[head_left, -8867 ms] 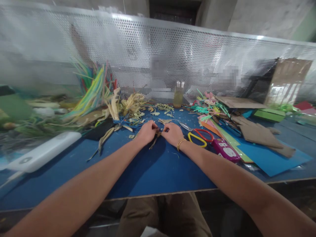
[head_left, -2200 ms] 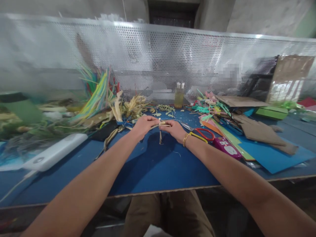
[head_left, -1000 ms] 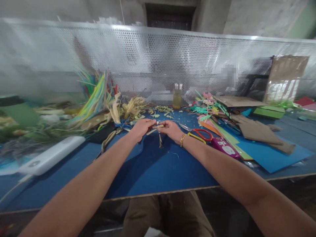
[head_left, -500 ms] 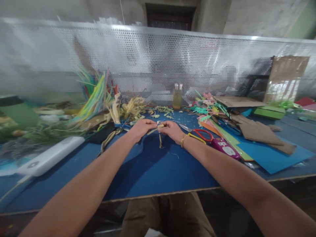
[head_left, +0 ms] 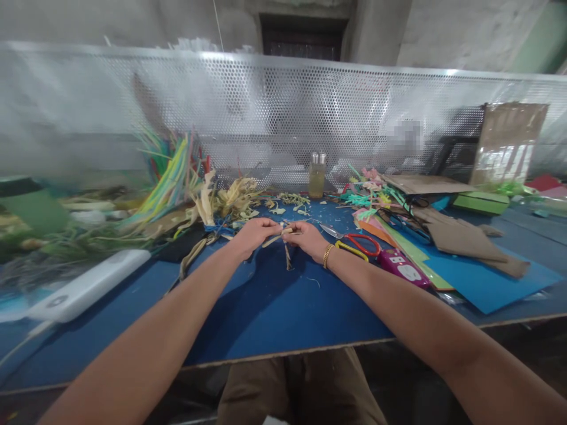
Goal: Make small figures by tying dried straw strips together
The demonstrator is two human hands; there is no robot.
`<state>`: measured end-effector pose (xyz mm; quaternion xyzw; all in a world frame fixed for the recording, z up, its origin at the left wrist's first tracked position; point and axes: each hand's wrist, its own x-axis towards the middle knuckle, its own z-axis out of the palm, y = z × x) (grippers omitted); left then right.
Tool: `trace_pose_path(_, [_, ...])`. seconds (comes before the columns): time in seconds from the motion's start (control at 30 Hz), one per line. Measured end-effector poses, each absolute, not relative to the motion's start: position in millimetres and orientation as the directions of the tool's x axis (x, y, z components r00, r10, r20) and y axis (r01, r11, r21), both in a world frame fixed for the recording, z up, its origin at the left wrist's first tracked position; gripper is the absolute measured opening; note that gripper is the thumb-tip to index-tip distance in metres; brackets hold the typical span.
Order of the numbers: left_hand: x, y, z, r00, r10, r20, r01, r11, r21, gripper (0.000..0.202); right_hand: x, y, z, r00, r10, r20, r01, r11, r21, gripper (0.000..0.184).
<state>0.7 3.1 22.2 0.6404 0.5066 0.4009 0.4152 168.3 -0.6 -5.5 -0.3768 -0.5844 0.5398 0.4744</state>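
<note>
Both my hands meet over the middle of the blue table (head_left: 274,307). My left hand (head_left: 253,234) and my right hand (head_left: 308,238) are closed, pinching the two ends of a small bundle of dried leaf strips (head_left: 282,234). A twisted tail of the dried strips (head_left: 287,257) hangs down from the bundle toward the table. A gold bracelet (head_left: 326,255) sits on my right wrist. Scissors with red and yellow handles (head_left: 357,244) lie just right of my right hand.
A heap of dried leaves (head_left: 230,198) and coloured strips (head_left: 170,171) lies at the back left. A white power bank (head_left: 84,285) rests at the left. A small glass bottle (head_left: 316,175) stands before the perforated metal screen (head_left: 283,112). Coloured paper sheets (head_left: 478,280), cardboard and paper flowers fill the right.
My hands have stayed together on the strip bundle with only small finger shifts. The view has moved slightly; earlier the bundle lay lower, nearer the table.
</note>
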Motion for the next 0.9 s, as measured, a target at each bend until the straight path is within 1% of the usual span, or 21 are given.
trace_pose_path(0.1, [2,0,24,0.151,0.984,0.094,0.330,-0.140,0.934,0.027,168,0,-6,-0.273,0.950,0.149,-0.085,0.130,-0.988,0.028])
trace_pose_path(0.27, [4,-3,27,0.119,0.988,0.095,0.348,-0.131,0.928,0.024,168,0,-7,-0.279,0.950,0.142,-0.058,0.131,-0.990,0.029])
trace_pose_path(0.47, [3,-1,25,0.097,0.990,0.099,0.346,-0.126,0.930,0.022,168,1,-8,-0.289,0.948,0.135,-0.065,0.121,-0.991,0.027])
trace_pose_path(0.57, [2,3,22,0.106,0.991,0.079,0.316,-0.109,0.943,0.026,168,2,-9,-0.277,0.950,0.145,-0.060,0.133,-0.989,0.024])
trace_pose_path(0.73, [1,9,19,0.108,0.992,0.070,0.193,-0.090,0.977,0.032,169,2,-11,-0.246,0.955,0.165,-0.035,0.161,-0.986,0.024])
trace_pose_path(0.9, [0,8,22,0.087,0.993,0.076,0.194,-0.091,0.977,0.032,169,2,-10,-0.260,0.952,0.162,-0.043,0.157,-0.987,0.023])
